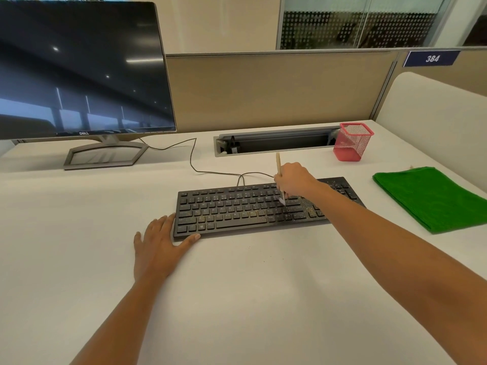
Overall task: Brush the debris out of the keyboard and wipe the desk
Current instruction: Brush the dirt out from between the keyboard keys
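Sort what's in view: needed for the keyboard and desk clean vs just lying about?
Job: keyboard; debris on its keys; brush, held in the right hand; left hand, flat at the keyboard's corner; cloth; desk.

Lying about: monitor; pink cup; cable slot; 384 sign.
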A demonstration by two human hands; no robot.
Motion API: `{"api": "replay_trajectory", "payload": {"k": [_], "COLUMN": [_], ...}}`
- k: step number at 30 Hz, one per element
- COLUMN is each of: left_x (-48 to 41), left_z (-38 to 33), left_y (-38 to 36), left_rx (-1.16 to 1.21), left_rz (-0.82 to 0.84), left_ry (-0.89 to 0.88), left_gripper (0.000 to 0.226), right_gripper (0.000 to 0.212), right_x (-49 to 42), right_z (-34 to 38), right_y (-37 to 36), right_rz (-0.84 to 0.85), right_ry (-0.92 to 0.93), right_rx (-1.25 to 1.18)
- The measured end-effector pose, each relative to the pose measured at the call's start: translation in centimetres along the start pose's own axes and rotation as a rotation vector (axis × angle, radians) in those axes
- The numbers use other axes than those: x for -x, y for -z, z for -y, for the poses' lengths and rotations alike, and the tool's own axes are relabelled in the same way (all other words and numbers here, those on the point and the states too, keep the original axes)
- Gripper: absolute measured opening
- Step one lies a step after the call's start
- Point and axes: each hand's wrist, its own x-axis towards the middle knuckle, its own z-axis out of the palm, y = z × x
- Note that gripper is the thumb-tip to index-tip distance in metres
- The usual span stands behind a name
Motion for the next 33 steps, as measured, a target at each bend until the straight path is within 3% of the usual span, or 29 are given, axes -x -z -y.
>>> {"api": "replay_trajectory", "payload": {"k": [6, 12, 20, 26, 31, 33], "left_x": [0.0, 0.1, 0.1, 0.1, 0.1, 0.0], "left_z": [0.0, -0.1, -0.1, -0.1, 0.0, -0.1], "left_y": [0.0, 0.1, 0.1, 0.0, 0.0, 0.0], "left_rx": [0.002, 0.003, 0.007, 0.009, -0.014, -0.012], "left_rz": [0.0, 0.006, 0.005, 0.0, -0.014, -0.016], "left_ry": [-0.001, 0.0, 0.0, 0.002, -0.008, -0.009], "left_gripper": [0.103, 0.102, 0.106, 0.104, 0.105, 0.105], "right_gripper": [0.037, 0.034, 0.036, 0.029, 0.035, 0.037], "right_x": [-0.2, 0.2, 0.0, 0.1, -0.4, -0.3], "right_z": [0.1, -0.1, 0.5, 0.2, -0.3, -0.6], "right_y": [0.3, 0.0, -0.4, -0.1, 0.5, 0.4], "right_rz": [-0.155, -0.002, -0.105, 0.052, -0.125, -0.12], "right_ry": [0.0, -0.015, 0.015, -0.02, -0.041, -0.034], "right_rx": [-0.17, -0.156, -0.302, -0.201, -0.238, -0.259]}}
